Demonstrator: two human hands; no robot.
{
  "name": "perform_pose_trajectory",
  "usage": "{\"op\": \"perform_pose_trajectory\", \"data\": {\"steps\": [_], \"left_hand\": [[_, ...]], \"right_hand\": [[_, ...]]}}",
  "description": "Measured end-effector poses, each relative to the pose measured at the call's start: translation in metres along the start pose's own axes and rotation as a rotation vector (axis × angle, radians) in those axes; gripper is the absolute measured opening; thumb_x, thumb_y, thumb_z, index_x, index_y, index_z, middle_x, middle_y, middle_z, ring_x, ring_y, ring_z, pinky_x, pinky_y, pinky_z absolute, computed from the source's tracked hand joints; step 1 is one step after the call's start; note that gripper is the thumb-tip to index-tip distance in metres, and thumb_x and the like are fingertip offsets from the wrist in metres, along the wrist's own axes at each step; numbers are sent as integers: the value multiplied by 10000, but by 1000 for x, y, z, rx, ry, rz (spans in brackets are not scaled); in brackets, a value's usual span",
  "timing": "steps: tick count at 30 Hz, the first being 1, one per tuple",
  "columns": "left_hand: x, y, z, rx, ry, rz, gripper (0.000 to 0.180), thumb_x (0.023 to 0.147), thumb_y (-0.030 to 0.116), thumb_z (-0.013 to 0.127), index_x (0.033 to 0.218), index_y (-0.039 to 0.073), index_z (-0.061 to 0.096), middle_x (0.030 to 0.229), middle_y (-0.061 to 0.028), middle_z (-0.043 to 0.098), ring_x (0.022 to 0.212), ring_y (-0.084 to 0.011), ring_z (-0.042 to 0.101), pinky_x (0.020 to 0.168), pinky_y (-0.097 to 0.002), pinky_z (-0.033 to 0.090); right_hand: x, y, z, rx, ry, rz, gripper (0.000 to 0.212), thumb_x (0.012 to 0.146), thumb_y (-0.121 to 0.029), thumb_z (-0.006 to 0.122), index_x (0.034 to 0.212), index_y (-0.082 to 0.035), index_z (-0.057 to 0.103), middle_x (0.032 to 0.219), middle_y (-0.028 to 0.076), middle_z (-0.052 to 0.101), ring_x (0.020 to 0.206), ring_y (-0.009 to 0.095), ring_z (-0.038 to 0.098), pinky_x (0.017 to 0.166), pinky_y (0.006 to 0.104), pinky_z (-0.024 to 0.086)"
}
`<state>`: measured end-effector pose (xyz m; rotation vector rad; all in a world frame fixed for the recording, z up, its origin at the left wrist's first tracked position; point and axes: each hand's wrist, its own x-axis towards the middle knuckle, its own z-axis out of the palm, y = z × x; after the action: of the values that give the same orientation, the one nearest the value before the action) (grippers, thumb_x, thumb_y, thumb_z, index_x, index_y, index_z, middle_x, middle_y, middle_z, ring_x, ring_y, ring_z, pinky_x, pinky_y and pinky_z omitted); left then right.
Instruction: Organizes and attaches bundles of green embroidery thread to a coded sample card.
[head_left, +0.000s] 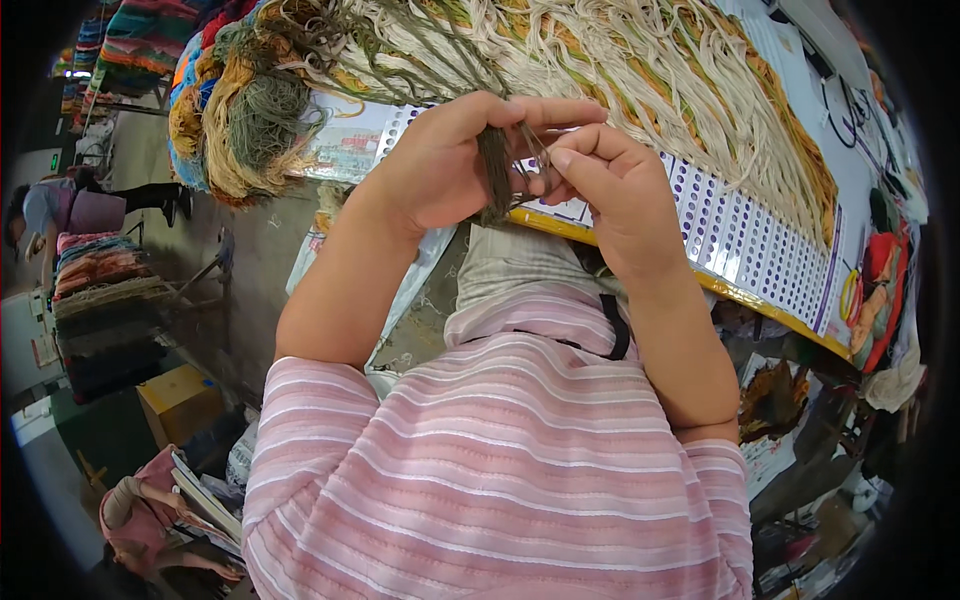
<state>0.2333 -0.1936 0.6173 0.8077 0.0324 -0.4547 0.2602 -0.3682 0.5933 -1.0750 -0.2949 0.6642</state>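
Note:
A hank of dark olive-green yarn [494,170] hangs over my left hand [435,155], held between thumb and fingers above the table's near edge. From its top, loose olive strands run up and away over the other yarn. My right hand [625,195] faces the left one, thumb and forefinger pinched on a few thin strands drawn out from the hank's side. Those strands stretch between both hands. The right hand's lower fingers are curled, and its inner side is partly hidden.
Cream and orange yarn strands [640,70] cover the table, over a white sheet with rows of purple dots [720,220] and a yellow front edge. Bundled coloured yarn [250,110] hangs at the left end. Two other people [70,205] are at the left; yarn bundles [885,270] lie right.

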Motion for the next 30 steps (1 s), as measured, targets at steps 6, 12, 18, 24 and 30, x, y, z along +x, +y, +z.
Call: {"op": "perform_pose_trajectory", "data": {"steps": [6,12,18,24,30], "left_hand": [[-4,3,0,186,-63,-5,656,882,343,362,1344,-122,387,1254,-172,559,982,-193,593,778,-281,473],[-9,2,3,217,83,27,625,875,310,439,1336,-111,411,1137,-120,597,956,-168,582,750,-278,474],[-15,3,-1,440,-18,99,607,802,173,609,1325,-89,447,800,5,476,751,-115,529,692,-265,451],[-14,4,-1,374,-49,88,601,769,117,571,1314,-103,447,777,4,492,724,-114,537,680,-257,448],[-13,5,-2,293,-81,94,624,725,90,525,1308,-117,444,774,3,492,713,-112,531,680,-253,449]], "right_hand": [[-3,-7,4,-27,-32,57,105,888,-73,574,936,9,618,810,40,633,736,107,600,686,226,473],[-8,-9,8,-65,1,63,95,856,-35,605,910,36,638,811,68,658,731,108,612,683,224,499],[-10,-7,8,-85,-12,36,86,862,-28,588,909,32,628,821,75,664,729,111,617,686,230,509],[-10,-7,8,-67,-3,25,79,863,-20,576,911,28,615,818,80,663,728,110,618,687,228,509],[-10,-7,9,-46,1,10,72,863,-5,561,903,29,610,818,64,661,739,103,621,690,228,514]]}}
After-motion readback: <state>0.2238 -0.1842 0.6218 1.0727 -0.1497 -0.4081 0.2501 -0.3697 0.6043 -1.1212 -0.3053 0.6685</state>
